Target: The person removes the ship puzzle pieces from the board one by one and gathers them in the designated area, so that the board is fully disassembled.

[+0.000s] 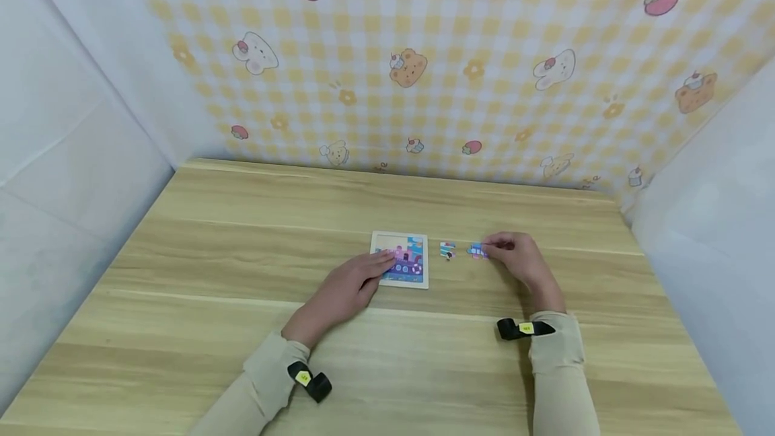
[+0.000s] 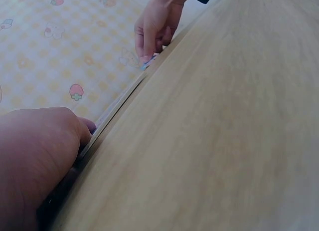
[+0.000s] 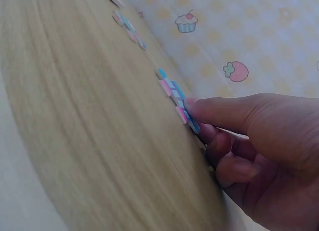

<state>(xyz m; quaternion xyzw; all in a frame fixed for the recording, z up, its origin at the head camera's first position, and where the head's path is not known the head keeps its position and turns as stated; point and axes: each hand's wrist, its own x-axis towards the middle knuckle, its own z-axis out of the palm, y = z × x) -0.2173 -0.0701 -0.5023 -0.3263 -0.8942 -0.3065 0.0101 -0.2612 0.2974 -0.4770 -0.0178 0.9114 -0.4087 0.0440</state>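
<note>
A square jigsaw puzzle (image 1: 413, 277) in a pale frame lies on the table, showing a pink and purple ship; its upper left part is bare board. My left hand (image 1: 354, 284) rests across its left side with the fingers stretched out, hiding part of the picture. To the right, my right hand (image 1: 519, 260) pinches the right end of a blue and pink puzzle piece (image 3: 172, 91) low at the tabletop. Its other fingers curl under the palm in the right wrist view. Between the frame and that piece lies a second puzzle piece (image 1: 447, 250), blue, white and red.
The wooden table (image 1: 387, 369) runs back to a yellow checked cloth (image 1: 442, 106) with cartoon prints. White walls (image 1: 60, 140) close off both sides. A black strap with a small camera (image 1: 521, 329) sits on each sleeved wrist.
</note>
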